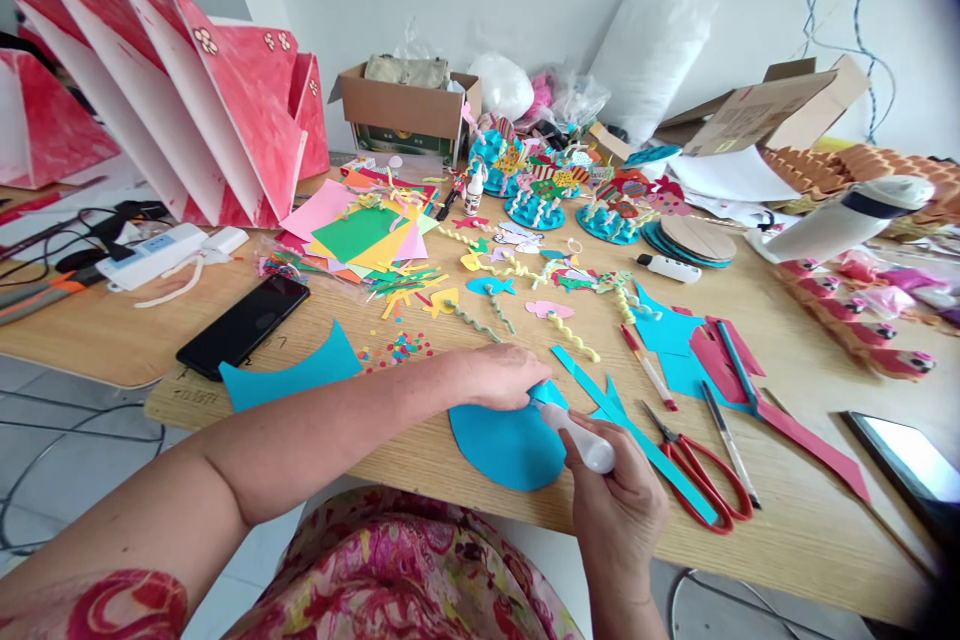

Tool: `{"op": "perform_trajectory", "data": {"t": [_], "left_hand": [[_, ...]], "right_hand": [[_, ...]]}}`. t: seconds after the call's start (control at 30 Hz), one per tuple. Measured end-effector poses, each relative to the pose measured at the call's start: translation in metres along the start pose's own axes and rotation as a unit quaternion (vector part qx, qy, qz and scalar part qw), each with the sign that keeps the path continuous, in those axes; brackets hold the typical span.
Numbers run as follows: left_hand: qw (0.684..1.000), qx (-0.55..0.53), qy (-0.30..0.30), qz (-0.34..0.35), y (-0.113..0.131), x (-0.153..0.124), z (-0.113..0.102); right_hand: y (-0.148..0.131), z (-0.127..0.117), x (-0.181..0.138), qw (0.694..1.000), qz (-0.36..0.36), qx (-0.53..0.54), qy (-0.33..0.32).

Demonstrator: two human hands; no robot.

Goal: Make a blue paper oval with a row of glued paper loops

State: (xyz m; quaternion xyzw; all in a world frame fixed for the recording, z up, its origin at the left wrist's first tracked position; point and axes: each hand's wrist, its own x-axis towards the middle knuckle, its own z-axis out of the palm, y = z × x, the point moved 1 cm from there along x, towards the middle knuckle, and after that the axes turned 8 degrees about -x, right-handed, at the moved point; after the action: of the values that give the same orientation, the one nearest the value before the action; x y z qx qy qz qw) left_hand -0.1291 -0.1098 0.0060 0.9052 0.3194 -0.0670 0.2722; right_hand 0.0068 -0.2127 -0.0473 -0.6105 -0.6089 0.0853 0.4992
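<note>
A rounded piece of blue paper [510, 450] lies at the table's front edge. My left hand [510, 377] is closed at its upper edge, fingers pressed around the blue paper where a small part sticks up; the fingertips are partly hidden. Wrapped in my right hand [621, 480] is a white squeeze glue bottle [594, 448], tilted with its nozzle touching or very near the blue paper beside my left fingers. Right of this hand are a long blue paper strip [652, 450] and red-handled scissors [697, 475].
Paper fish with twisted tails [491, 287], confetti dots [401, 350] and coloured sheets [352, 232] lie beyond my hands. A black phone [244, 325] is at left, another phone [907, 465] at right. Pens [731, 440] lie near the scissors. Finished blue-based crafts [534, 210] stand behind.
</note>
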Motion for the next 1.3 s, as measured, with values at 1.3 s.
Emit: {"op": "perform_trajectory", "data": {"t": [1.3], "left_hand": [[1.0, -0.004, 0.0, -0.002, -0.001, 0.002, 0.001]], "right_hand": [[0.001, -0.004, 0.0, 0.998, 0.037, -0.007, -0.048]]}}
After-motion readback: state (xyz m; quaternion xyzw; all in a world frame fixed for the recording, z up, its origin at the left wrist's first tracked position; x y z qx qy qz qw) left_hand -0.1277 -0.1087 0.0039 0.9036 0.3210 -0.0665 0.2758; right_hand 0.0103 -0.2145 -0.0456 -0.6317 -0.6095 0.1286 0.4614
